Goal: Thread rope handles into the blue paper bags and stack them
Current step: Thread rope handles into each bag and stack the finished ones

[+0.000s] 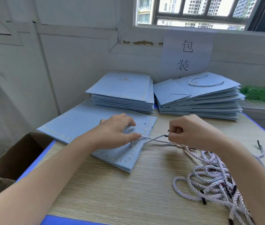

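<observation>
Two stacks of pale blue bags sit at 12 o'clock on the table [128, 184]: a left stack [122, 95] without handles and a right stack [199, 101] whose top bag carries a rope loop. Nearer, at 10 o'clock, a flat bag [79, 127] with dotted edging and punched holes lies under the left hand [117, 132], whose fingers press on it, fingertips touching a twisted white rope [152, 138]. At 1 o'clock the right hand [188, 130], curled into a fist, pinches that rope's black-tipped end. More ropes [217, 181] lie tangled at 4 o'clock
</observation>
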`<state>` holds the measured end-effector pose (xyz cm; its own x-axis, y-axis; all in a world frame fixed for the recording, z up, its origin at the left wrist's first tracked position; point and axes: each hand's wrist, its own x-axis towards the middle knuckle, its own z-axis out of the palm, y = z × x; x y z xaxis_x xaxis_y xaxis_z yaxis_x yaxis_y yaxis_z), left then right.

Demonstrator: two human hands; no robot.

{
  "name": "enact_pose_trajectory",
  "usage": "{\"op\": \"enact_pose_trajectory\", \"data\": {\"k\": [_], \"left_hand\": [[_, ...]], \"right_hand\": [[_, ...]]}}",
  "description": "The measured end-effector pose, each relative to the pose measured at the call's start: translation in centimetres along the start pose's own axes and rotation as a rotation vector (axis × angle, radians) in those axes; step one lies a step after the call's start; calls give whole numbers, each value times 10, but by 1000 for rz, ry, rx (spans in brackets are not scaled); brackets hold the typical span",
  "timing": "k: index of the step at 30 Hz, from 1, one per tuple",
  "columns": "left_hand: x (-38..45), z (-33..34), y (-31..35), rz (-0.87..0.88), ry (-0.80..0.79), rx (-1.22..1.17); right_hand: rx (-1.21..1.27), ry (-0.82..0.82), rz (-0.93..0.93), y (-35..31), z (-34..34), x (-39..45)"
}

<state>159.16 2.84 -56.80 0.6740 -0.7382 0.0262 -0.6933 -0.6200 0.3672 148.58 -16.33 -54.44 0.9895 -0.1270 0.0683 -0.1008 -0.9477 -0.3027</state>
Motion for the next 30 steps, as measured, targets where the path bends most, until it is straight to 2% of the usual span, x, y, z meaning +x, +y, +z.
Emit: {"op": "enact_pose_trajectory", "data": {"k": [2, 6, 8, 14, 20, 23, 26, 28, 30], "left_hand": [[1, 3, -1, 15, 38, 6], [4, 4, -3, 35, 46, 13], [4, 5, -3, 42, 35, -13], [6, 10, -3, -2, 24, 0], [1, 10, 3, 41, 58, 41], [0, 13, 9, 38, 54, 68], [-2, 15, 16, 24, 45, 113], [-4, 17, 20, 55, 45, 137], [-5, 19, 24, 96, 35, 160]], "right_hand": [[64, -46, -13, -2, 0, -2], [183, -239, -6, -8, -5, -7], [168, -204, 1, -6, -3, -5], [77, 36, 29, 9, 5, 6], [10, -22, -99, 4, 21, 12], [-23, 31, -138, 3, 23, 13], [214, 69, -101, 1, 21, 12], [505, 37, -81, -3, 21, 12], [653, -7, -75, -5, 24, 14]]}}
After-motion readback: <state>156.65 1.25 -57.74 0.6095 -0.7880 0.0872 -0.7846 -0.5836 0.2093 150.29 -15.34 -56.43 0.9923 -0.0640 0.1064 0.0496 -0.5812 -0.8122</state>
